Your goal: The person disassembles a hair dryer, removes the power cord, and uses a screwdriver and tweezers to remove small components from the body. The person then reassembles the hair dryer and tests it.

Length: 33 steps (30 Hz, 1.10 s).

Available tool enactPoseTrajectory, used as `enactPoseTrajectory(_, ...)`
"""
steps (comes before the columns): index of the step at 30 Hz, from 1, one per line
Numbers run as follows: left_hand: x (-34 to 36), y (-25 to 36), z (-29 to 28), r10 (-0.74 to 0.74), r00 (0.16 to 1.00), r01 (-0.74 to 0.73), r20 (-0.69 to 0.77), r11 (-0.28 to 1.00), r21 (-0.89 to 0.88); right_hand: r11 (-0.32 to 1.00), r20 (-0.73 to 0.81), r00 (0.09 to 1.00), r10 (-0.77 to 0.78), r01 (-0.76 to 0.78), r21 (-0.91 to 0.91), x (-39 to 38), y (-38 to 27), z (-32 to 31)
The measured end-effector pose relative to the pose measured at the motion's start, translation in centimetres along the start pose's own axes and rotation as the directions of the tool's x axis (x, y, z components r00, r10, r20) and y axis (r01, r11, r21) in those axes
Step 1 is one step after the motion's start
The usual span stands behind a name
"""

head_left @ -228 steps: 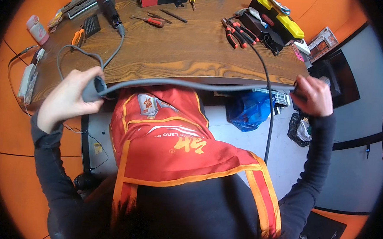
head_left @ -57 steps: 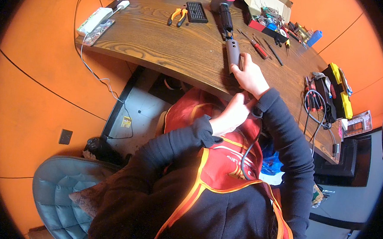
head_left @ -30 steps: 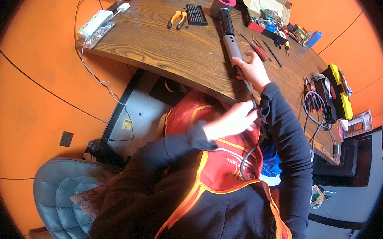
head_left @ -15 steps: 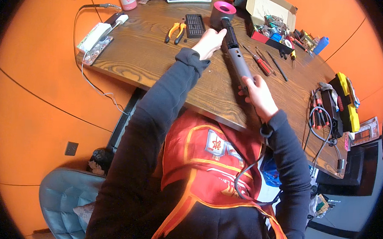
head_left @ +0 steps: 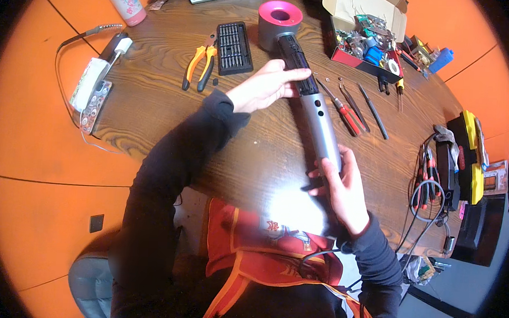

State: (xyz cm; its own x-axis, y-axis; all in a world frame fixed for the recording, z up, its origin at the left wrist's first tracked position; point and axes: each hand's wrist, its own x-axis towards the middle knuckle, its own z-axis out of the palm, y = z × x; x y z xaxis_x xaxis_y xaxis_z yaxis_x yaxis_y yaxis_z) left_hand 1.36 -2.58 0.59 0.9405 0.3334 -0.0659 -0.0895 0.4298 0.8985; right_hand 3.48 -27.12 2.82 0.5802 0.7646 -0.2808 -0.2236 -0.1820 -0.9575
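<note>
A hair dryer [head_left: 271, 34] with a pink-ringed head lies at a slant above the wooden table. Its silver handle sleeve [head_left: 320, 128] is slid down, which leaves the dark inner core [head_left: 293, 54] bare between sleeve and head. My left hand [head_left: 264, 86] is closed on this core, thumb across its front, just above the sleeve. Around the lower end of the sleeve wraps my right hand [head_left: 345, 189], thumb on top. The dryer's cord trails down past my right wrist, partly hidden.
Orange-handled pliers [head_left: 200, 67] and a bit case [head_left: 234, 48] lie left of the dryer. To its right are a red screwdriver [head_left: 347, 116], tweezers [head_left: 355, 106] and a dark thin rod [head_left: 373, 111]. Beyond sits a parts box [head_left: 363, 64]; a toolbox [head_left: 470, 156] stands far right.
The view has shifted, so the table things appear larger and lower. Both hands keep hold of the dryer; the left thumb now lies across the core, and the silver sleeve catches more light.
</note>
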Motion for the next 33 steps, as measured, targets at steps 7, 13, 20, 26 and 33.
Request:
enactPoseTrajectory(7, -0.3, -0.7, -0.3, -0.024, 1.000, 0.024, -0.015, 0.999, 0.027, 0.981, -0.052, 0.998, -0.045, 0.035, -0.193, -0.2, -0.3, 0.7)
enactPoseTrajectory(13, -1.2, -0.6, -0.5, -0.064, 0.996, 0.066, 0.060, 0.997, -0.036, 0.946, -0.071, 0.996, -0.056, 0.031, -0.322, -0.6, -0.4, 0.9)
enactPoseTrajectory(20, -2.1, 0.2, -0.3, -0.162, 0.977, 0.176, 0.141, 0.981, -0.088, 0.958, -0.065, 0.998, -0.023, 0.004, -0.288, -0.7, -0.1, 0.7)
enactPoseTrajectory(26, -2.4, -0.1, 0.4, -0.072, 0.993, 0.075, 0.090, 0.997, -0.025, 0.974, -0.050, 0.998, 0.024, -0.035, -0.222, -1.2, 0.5, 0.1)
enactPoseTrajectory(33, -2.4, -0.7, 0.3, -0.058, 0.995, 0.062, 0.086, 0.997, -0.042, 0.918, -0.046, 0.998, -0.030, 0.010, -0.396, -1.4, 1.1, -0.1)
